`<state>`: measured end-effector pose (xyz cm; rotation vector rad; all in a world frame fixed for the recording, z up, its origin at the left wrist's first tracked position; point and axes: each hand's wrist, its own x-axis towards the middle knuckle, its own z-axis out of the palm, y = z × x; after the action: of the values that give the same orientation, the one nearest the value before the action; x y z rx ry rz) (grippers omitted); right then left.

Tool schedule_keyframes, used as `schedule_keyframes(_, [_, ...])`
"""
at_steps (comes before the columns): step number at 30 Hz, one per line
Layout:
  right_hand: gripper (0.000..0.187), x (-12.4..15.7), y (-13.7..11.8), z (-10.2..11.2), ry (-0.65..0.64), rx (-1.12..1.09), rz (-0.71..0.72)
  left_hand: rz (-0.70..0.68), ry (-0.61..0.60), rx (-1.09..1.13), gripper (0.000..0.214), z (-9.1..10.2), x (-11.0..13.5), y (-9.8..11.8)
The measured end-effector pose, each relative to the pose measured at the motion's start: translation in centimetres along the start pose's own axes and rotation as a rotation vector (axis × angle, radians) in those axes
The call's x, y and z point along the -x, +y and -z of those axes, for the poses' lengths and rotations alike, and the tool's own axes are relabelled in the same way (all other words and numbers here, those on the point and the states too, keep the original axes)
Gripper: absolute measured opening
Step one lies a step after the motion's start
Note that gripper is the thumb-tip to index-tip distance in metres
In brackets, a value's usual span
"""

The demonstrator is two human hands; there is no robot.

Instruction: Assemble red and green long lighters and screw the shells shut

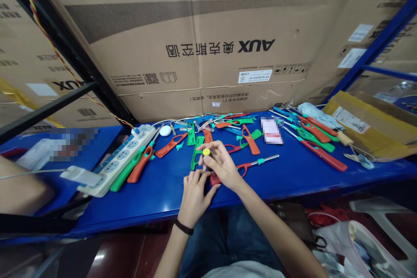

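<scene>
My right hand (223, 167) pinches a short dark tool with a round yellow end (206, 152), seen nearly end-on; its tip is hidden. Just below it, my left hand (195, 189) presses its fingers and thumb around the handle of a red gas lighter (243, 170). That lighter lies on the blue table, its metal tube pointing right with a turquoise piece on it. Behind my hands lie a green lighter handle half (195, 158) and an orange handle half (250, 140), among several loose handle parts.
A white power strip (122, 154) runs along the left, beside a green lighter (127, 170) and an orange lighter (141, 164). Several lighters, one red (321, 154), lie right near a yellow envelope (358, 126). A large cardboard box (211, 17) stands behind. Another person's arm (24, 186) shows left.
</scene>
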<state>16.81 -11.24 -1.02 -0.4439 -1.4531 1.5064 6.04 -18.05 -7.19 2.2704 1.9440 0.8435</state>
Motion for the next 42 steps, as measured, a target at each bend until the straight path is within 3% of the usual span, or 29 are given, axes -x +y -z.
schedule_keyframes(2, [0.042, 0.03, 0.11, 0.06, 0.048, -0.019, 0.045, 0.002, -0.005, 0.007, 0.026, 0.05, -0.03, 0.04])
schedule_keyframes(7, [0.035, 0.11, 0.14, 0.14, 0.034, -0.011, -0.016, 0.000, -0.009, 0.031, 0.026, 0.15, -0.03, 0.09])
schedule_keyframes(9, [0.030, 0.22, 0.06, -0.04, 0.052, -0.017, 0.006, -0.006, -0.005, 0.020, 0.025, 0.11, -0.01, 0.02])
schedule_keyframes(12, [0.037, 0.40, 0.04, -0.37, 0.053, -0.076, 0.071, -0.017, 0.009, 0.009, 0.025, -0.03, 0.04, -0.11])
schedule_keyframes(18, [0.025, 0.41, 0.17, -0.48, 0.023, -0.052, 0.055, -0.013, 0.013, 0.018, 0.024, -0.19, 0.06, -0.21])
schedule_keyframes(21, [0.034, 0.26, 0.30, -0.50, 0.071, -0.123, 0.079, -0.016, 0.015, 0.019, 0.026, -0.15, 0.05, -0.20])
schedule_keyframes(28, [0.023, 0.31, 0.07, -0.18, 0.042, -0.105, 0.063, -0.008, 0.015, 0.037, 0.025, -0.04, 0.03, -0.11])
schedule_keyframes(35, [0.029, 0.77, -0.14, -0.16, 0.001, -0.029, 0.053, 0.004, -0.006, 0.049, 0.023, -0.17, 0.04, -0.23])
schedule_keyframes(37, [0.020, 0.85, -0.19, -0.23, -0.003, -0.041, 0.055, 0.005, -0.007, 0.039, 0.026, -0.27, 0.07, -0.32])
schedule_keyframes(40, [0.034, 0.89, -0.10, -0.33, 0.020, -0.082, 0.100, 0.002, -0.009, 0.028, 0.029, -0.37, 0.10, -0.41])
schedule_keyframes(42, [0.026, 0.86, -0.09, -0.34, 0.014, -0.084, 0.094, -0.003, -0.007, 0.032, 0.026, -0.38, 0.11, -0.42])
